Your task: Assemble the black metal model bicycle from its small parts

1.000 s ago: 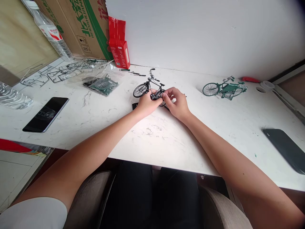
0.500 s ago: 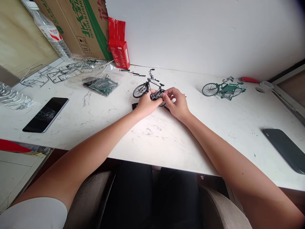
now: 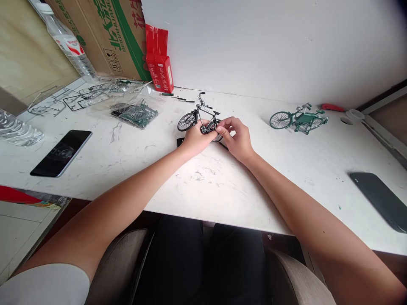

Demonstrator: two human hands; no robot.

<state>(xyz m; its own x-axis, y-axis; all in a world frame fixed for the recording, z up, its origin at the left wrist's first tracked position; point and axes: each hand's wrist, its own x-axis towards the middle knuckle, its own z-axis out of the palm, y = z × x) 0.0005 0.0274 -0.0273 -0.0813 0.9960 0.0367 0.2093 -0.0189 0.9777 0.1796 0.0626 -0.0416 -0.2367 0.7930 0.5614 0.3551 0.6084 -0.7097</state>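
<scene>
A small black model bicycle [image 3: 203, 111] is propped at a tilt above the tabletop, front wheel to the left and handlebars up. My left hand [image 3: 197, 140] is closed around its lower frame near the pedals. At the rear wheel [image 3: 217, 127], my right hand [image 3: 238, 140] is pinched with thumb and forefinger against the wheel's right side. Whether a tiny part sits between those fingertips is hidden. Under my left wrist a black object [image 3: 180, 142] pokes out, and a thin dark strip [image 3: 224, 146] lies beneath my right hand.
A green model bicycle [image 3: 299, 118] stands to the right. On the left are a bag of parts [image 3: 136, 113], part frames [image 3: 85, 96] and a phone [image 3: 62, 153]. Behind stand a red packet [image 3: 159, 63], a carton [image 3: 117, 38] and a bottle [image 3: 68, 44]. A dark case [image 3: 380, 199] lies right.
Both hands stay on the model bicycle almost unmoved. The fingers of my right hand have shifted very slightly at the rear wheel.
</scene>
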